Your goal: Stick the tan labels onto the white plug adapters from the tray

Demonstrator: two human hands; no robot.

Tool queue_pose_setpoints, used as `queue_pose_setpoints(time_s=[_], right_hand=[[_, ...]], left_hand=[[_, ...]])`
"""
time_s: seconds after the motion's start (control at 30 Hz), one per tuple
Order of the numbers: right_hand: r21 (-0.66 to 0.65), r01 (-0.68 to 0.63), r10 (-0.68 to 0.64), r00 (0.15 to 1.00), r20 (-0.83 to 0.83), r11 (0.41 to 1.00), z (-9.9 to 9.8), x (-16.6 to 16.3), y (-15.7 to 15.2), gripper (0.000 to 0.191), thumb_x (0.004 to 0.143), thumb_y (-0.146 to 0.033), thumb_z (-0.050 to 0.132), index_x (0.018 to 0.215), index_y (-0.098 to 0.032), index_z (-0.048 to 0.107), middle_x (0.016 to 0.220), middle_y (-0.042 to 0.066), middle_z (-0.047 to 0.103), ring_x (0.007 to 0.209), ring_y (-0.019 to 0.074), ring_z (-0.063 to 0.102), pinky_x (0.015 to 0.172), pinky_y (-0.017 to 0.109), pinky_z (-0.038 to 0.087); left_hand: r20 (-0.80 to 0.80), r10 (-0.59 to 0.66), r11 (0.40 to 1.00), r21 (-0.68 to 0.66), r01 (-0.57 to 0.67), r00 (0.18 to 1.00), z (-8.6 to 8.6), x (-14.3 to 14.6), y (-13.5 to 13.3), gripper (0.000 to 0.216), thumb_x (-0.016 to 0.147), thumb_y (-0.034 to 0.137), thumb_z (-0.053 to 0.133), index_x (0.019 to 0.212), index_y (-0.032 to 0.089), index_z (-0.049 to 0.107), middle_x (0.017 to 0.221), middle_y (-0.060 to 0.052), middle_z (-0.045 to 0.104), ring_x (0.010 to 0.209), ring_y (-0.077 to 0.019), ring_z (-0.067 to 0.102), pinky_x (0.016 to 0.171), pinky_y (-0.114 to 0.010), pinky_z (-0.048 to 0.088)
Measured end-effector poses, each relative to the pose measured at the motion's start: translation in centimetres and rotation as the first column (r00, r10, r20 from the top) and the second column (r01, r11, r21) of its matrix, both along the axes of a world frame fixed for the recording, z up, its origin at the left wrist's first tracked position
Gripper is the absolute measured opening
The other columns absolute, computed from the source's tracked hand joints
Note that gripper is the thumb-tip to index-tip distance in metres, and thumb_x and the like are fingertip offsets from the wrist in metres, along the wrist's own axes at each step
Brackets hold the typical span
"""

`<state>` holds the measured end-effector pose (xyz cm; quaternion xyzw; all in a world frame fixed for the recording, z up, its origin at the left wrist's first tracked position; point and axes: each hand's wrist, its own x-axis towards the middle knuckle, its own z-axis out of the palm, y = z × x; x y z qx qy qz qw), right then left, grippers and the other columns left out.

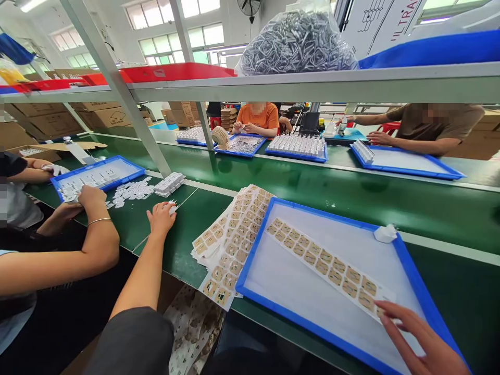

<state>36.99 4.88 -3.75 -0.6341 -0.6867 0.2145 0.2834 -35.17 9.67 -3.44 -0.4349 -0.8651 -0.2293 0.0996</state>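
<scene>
My left hand (161,220) reaches out over the green bench with its fingers closed round a small white plastic part (172,208), mostly hidden by them. Just beyond it stands a block of white plastic parts (169,183) in rows. At the lower right, my right hand (425,338) pinches the near end of a strip of tan stickers (322,259) on white backing. That strip lies slantwise in a blue-rimmed tray (312,315). Between my hands, a fanned stack of sticker sheets (238,229) rests partly against the tray's left rim.
One white part (385,233) sits at the tray's far right corner. Flat white pieces (133,191) lie in a loose pile at left, beside a co-worker's arm (94,229) and blue tray (99,177). A shelf (297,88) on posts crosses overhead. Other people sit across the bench.
</scene>
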Motion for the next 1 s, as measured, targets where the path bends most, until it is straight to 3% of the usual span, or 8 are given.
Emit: queue_pose_setpoints(time_s=[0.17, 0.3, 0.43, 0.53, 0.6, 0.73, 0.87, 1.0], right_hand=[[0.124, -0.046, 0.019, 0.978, 0.21, 0.991, -0.1, -0.4, 4.1, 0.05, 0.081, -0.064, 0.049, 0.112, -0.03, 0.069, 0.123, 0.018, 0.071, 0.118, 0.0408, 0.066, 0.102, 0.059, 0.054], [0.066, -0.054, 0.028, 0.939, 0.344, 0.996, -1.6, -0.5, 5.8, 0.064, 0.079, -0.067, 0.044, 0.112, -0.02, 0.071, 0.113, 0.02, 0.073, 0.107, 0.0415, 0.069, 0.096, 0.059, 0.055], [0.037, -0.073, 0.052, 0.913, 0.405, 0.997, -2.4, -0.6, 5.8, 0.066, 0.085, -0.067, 0.041, 0.117, -0.018, 0.072, 0.108, 0.018, 0.072, 0.1, 0.0367, 0.07, 0.092, 0.053, 0.056], [0.106, -0.065, 0.011, 0.895, 0.447, 0.992, -2.9, 0.2, 5.3, 0.071, 0.084, -0.068, 0.045, 0.124, -0.016, 0.069, 0.128, 0.021, 0.066, 0.116, 0.0399, 0.065, 0.1, 0.056, 0.052], [0.128, -0.056, -0.007, 0.896, 0.445, 0.99, -3.2, 0.9, 5.1, 0.076, 0.082, -0.069, 0.047, 0.13, -0.013, 0.065, 0.136, 0.022, 0.062, 0.125, 0.0413, 0.06, 0.105, 0.056, 0.049], [0.059, -0.07, 0.041, 0.919, 0.393, 0.996, -2.9, 1.6, 4.9, 0.078, 0.08, -0.066, 0.048, 0.13, -0.009, 0.064, 0.125, 0.022, 0.069, 0.119, 0.0415, 0.063, 0.105, 0.057, 0.049], [-0.003, -0.018, 0.018, 0.969, 0.246, 1.0, -1.3, 0.8, 4.2, 0.065, 0.076, -0.063, 0.053, 0.115, -0.015, 0.071, 0.108, 0.019, 0.074, 0.104, 0.0388, 0.069, 0.095, 0.053, 0.054], [-0.084, 0.069, -0.069, 0.998, 0.002, 0.994, 0.9, -0.4, 3.1, 0.052, 0.072, -0.064, 0.061, 0.099, -0.021, 0.071, 0.105, 0.015, 0.076, 0.099, 0.0363, 0.072, 0.083, 0.046, 0.059]], left_hand=[[0.029, -0.108, 0.993, 0.061, 0.106, 0.994, 2.0, 3.8, 1.4, 0.041, 0.088, 0.025, 0.062, 0.127, 0.016, 0.063, 0.137, -0.019, 0.056, 0.138, -0.037, 0.046, 0.117, -0.058, 0.036], [0.058, -0.389, 0.92, 0.071, 0.385, 0.919, 4.3, 11.5, 1.0, 0.04, 0.092, 0.035, 0.061, 0.13, 0.024, 0.061, 0.135, -0.006, 0.063, 0.13, -0.024, 0.056, 0.115, -0.038, 0.044], [0.112, -0.735, 0.678, 0.149, 0.72, 0.669, 7.1, 21.5, -2.0, 0.038, 0.096, 0.039, 0.058, 0.132, 0.025, 0.061, 0.137, -0.007, 0.063, 0.13, -0.0227, 0.056, 0.116, -0.038, 0.044], [0.197, -0.894, 0.429, 0.114, 0.896, 0.403, 8.0, 28.0, -4.5, 0.037, 0.097, 0.038, 0.059, 0.133, 0.026, 0.061, 0.139, -0.008, 0.061, 0.132, -0.022, 0.056, 0.115, -0.037, 0.045], [0.262, -0.923, 0.322, 0.124, 0.939, 0.282, 7.6, 31.3, -5.6, 0.038, 0.097, 0.038, 0.06, 0.133, 0.026, 0.061, 0.138, -0.009, 0.063, 0.131, -0.0217, 0.057, 0.113, -0.036, 0.047], [0.372, -0.917, 0.2, 0.115, 0.973, 0.144, 5.1, 35.8, -5.9, 0.037, 0.093, 0.033, 0.065, 0.129, 0.022, 0.063, 0.131, -0.011, 0.067, 0.124, -0.0237, 0.062, 0.108, -0.037, 0.05], [0.446, -0.889, 0.165, 0.091, 0.982, 0.108, 3.3, 38.1, -5.5, 0.036, 0.091, 0.03, 0.068, 0.125, 0.02, 0.066, 0.127, -0.01, 0.069, 0.12, -0.0259, 0.064, 0.107, -0.04, 0.05], [0.53, -0.829, 0.297, 0.151, 0.943, 0.176, 3.3, 38.7, -5.4, 0.033, 0.091, 0.031, 0.068, 0.122, 0.022, 0.068, 0.125, -0.008, 0.071, 0.119, -0.0243, 0.064, 0.107, -0.037, 0.049]])
